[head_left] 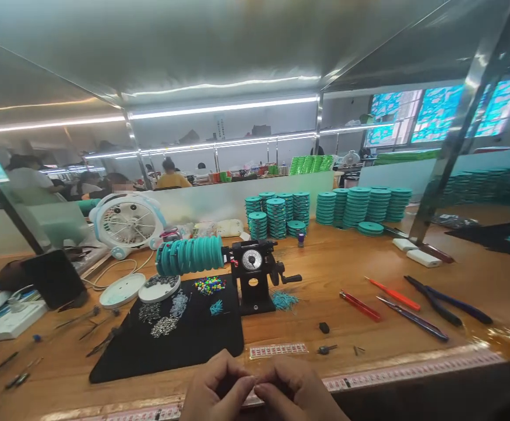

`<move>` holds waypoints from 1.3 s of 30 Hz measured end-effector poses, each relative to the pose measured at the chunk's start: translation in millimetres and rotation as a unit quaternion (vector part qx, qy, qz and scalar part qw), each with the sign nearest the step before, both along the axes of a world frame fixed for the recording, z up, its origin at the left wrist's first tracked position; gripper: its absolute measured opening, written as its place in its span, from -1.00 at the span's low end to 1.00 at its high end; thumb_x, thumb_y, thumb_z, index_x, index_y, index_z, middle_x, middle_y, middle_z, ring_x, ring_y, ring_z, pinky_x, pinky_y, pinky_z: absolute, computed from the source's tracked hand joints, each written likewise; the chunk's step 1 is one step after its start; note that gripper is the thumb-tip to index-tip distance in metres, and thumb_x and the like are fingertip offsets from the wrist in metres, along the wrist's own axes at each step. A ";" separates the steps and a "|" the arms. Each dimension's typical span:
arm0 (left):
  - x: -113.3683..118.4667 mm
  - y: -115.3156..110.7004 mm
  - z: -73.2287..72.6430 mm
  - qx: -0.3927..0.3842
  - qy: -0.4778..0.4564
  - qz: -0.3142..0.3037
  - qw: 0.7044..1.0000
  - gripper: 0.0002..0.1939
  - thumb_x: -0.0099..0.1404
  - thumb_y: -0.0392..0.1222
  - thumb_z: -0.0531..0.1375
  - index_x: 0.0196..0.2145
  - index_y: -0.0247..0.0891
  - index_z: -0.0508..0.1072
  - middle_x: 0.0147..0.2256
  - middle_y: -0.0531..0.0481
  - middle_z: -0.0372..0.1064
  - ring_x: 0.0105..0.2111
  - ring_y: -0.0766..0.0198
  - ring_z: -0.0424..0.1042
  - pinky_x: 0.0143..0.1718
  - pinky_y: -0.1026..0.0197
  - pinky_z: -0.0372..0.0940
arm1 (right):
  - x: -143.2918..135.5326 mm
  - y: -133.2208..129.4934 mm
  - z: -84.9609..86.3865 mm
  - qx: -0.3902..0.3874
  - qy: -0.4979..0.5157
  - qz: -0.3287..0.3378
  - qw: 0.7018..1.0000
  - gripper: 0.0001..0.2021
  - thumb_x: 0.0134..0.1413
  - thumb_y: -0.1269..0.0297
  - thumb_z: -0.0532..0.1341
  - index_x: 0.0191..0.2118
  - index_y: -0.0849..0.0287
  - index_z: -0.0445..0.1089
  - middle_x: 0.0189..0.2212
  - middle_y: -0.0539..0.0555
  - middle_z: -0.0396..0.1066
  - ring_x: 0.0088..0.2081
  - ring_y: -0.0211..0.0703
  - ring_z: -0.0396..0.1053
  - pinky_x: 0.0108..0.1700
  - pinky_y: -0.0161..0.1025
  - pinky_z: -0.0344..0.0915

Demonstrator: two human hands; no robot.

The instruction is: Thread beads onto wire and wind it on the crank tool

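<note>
Across the worktop [299,321], the black mat [211,345] lies at my eleven o'clock, the hand-cranked winder [255,297] at twelve. My left hand [217,389] and right hand [296,389] each pinch thumb to finger, contents hidden. The printed strip [278,350] sits at one o'clock, just beyond.

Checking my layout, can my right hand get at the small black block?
Probably yes: the small black block sits uncovered beyond the right hand, with a low metal piece lying in front.
</note>
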State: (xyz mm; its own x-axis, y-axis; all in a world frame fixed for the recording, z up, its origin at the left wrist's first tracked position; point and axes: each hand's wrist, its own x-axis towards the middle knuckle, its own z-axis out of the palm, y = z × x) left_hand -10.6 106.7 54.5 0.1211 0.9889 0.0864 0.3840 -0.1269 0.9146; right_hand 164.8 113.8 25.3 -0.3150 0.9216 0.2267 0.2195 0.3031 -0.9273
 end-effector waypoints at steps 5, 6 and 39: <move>-39.2 51.7 16.0 0.086 0.208 0.099 0.969 -0.79 0.21 -0.09 0.11 -0.46 -0.21 0.47 -0.45 -0.02 0.44 -0.37 0.15 0.40 -0.30 0.22 0.24 | -0.9 9.5 -14.3 0.052 -0.084 -0.041 0.994 -0.79 0.01 0.23 0.07 -0.55 0.19 0.28 -0.60 0.01 0.33 -0.51 -0.23 0.24 -0.42 -0.32 0.14; -51.4 65.3 19.6 0.099 0.275 0.127 0.948 -0.79 0.24 -0.13 0.08 -0.40 -0.22 0.49 -0.37 -0.04 0.46 -0.29 0.14 0.41 -0.24 0.21 0.24 | -1.4 10.8 -16.6 0.042 -0.084 -0.037 0.995 -0.78 0.00 0.22 0.06 -0.56 0.18 0.26 -0.62 -0.01 0.30 -0.53 -0.24 0.21 -0.43 -0.33 0.12; -57.2 96.4 36.9 0.023 0.197 0.201 0.959 -0.83 0.19 -0.15 0.14 -0.40 -0.31 0.41 -0.47 -0.05 0.49 -0.43 0.16 0.48 -0.43 0.21 0.31 | 4.5 12.4 5.0 -0.040 0.026 0.043 0.998 -0.76 0.00 0.14 0.08 -0.55 0.17 0.16 -0.63 -0.07 0.06 -0.54 -0.27 0.04 -0.48 -0.31 0.02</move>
